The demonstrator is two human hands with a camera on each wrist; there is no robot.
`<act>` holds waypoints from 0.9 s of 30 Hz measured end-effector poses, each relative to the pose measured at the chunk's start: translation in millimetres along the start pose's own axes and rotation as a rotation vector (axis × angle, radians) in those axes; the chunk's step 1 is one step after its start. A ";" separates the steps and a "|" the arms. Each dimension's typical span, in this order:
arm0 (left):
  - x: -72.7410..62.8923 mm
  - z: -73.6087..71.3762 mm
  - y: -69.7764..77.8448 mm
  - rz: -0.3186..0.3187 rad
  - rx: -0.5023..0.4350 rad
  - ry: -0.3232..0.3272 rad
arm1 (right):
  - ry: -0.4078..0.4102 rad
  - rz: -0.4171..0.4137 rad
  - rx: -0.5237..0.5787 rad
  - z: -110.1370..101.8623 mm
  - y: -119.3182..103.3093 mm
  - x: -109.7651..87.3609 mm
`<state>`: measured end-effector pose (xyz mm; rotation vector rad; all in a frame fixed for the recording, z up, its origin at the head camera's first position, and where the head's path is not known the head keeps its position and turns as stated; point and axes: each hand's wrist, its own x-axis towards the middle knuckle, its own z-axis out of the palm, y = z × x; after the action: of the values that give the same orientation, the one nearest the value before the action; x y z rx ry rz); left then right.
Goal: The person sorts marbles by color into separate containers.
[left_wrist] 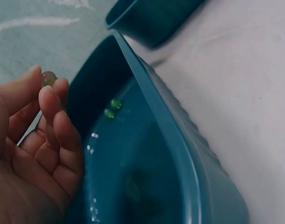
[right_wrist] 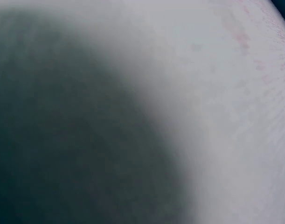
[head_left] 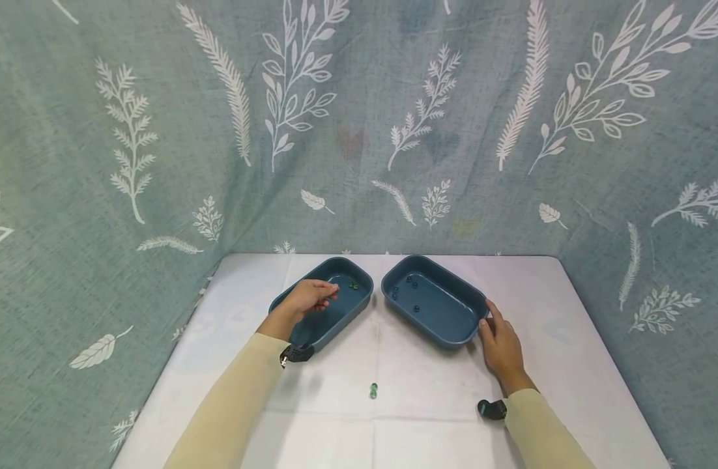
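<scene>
In the head view my left hand [head_left: 309, 296] is over the left blue tray [head_left: 359, 312]. Its thumb and fingers pinch a marble [left_wrist: 48, 79], greenish and glassy in the left wrist view. Inside that tray, two green marbles [left_wrist: 113, 108] lie close together near the far end. My right hand [head_left: 502, 345] is at the near right corner of the right blue tray [head_left: 435, 335], with fingertips right at its rim. Several dark blue marbles [head_left: 416, 308] sit in that tray, mostly toward its left end. The right wrist view shows mainly a blurred dark shape.
Two green marbles [head_left: 373, 390] lie on the white tablecloth [head_left: 417, 436] between the forearms. The trays stand angled, with a narrow gap between their far ends. Behind the table hangs a leaf-patterned grey-green curtain [head_left: 359, 163], which also runs along both sides.
</scene>
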<state>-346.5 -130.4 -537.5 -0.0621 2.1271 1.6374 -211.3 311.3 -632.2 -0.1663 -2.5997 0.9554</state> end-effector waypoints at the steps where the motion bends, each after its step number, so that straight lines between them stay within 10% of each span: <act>1: 2.9 0.4 -0.9 -0.012 -0.006 0.003 | 0.001 0.000 -0.001 0.2 0.4 -0.1; 27: 38.7 9.7 -21.4 -0.201 -0.069 0.255 | -0.030 0.042 -0.012 -0.9 -1.0 1.1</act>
<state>-371.6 -118.7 -573.3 -0.5150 2.1631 1.6551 -211.9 311.4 -630.6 -0.2123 -2.6393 0.9644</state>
